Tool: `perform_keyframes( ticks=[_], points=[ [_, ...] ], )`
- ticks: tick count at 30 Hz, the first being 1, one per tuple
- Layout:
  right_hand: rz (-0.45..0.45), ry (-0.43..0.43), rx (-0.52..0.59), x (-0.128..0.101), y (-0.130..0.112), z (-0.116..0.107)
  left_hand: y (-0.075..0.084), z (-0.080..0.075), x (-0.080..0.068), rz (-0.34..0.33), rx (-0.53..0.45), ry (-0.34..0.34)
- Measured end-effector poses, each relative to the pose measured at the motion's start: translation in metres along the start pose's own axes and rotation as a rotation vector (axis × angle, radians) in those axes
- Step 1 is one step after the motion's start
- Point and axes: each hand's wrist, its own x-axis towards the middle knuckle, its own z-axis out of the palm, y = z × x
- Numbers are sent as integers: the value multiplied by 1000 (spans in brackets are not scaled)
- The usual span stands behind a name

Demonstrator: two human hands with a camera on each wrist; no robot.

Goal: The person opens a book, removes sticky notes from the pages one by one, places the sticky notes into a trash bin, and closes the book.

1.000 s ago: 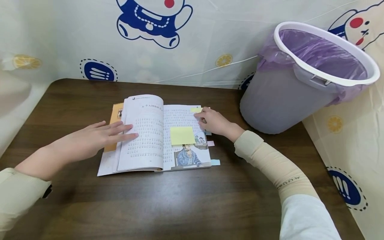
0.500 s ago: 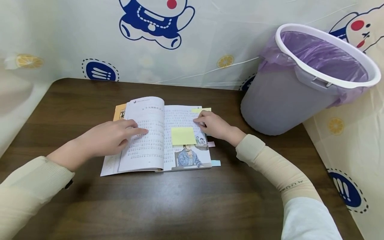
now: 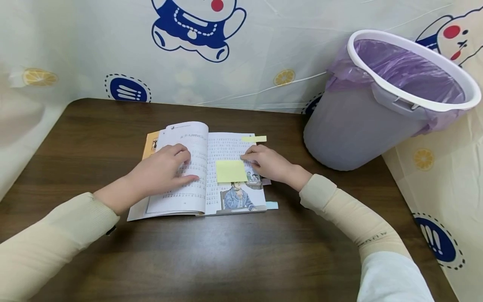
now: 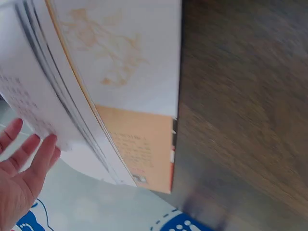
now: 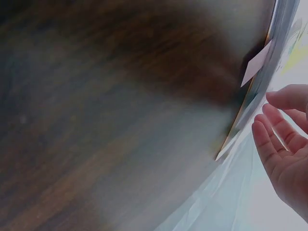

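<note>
The fingers of the left hand (image 3: 164,172) lie loosely curled, palm down, on the left page of the open book (image 3: 196,167), pressing it flat; they grip nothing. The right hand (image 3: 266,162) rests on the right page with its fingertips (image 3: 244,157) drawn together at the upper right corner of the square yellow sticky note (image 3: 230,170). Whether they are pinching that corner or only touching it, I cannot tell from here.

The book lies open near the middle of the dark wooden table (image 3: 241,251), and the note sits on its right page just above a printed drawing of a man. A narrow yellow tab (image 3: 254,139) is stuck at the page's top edge, and a blue tab (image 3: 271,205) pokes out lower down. A lined waste bin (image 3: 381,100) stands well to the right.

To lift the note cleanly, I'd say the left hand should keep the pages pinned while the right peels slowly from the corner, low along the paper, so the page doesn't tear or rise.

The head view shows both hands and the note. The left wrist view instead shows the orange cover (image 4: 144,144) under the fanned page edges, with straight fingers (image 4: 33,159) against the paper. The right wrist view catches a pale tab (image 5: 255,65) jutting from the book's edge and relaxed fingers (image 5: 272,134), but not the note.
</note>
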Motion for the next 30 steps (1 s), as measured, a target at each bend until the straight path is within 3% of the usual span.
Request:
perform_keyframes(
  ticks=[4, 11, 20, 30],
  points=[
    [-44, 8, 5, -4, -4, -1, 5, -1, 2, -21, -19, 2],
    [-96, 0, -34, -11, -10, 0, 10, -2, 6, 64, -18, -90],
    [-160, 27, -71, -18, -15, 4, 22, 0, 16, -43, -44, -162],
    [-154, -49, -62, -18, -25, 4, 33, 3, 24, -92, -22, -320]
  ],
)
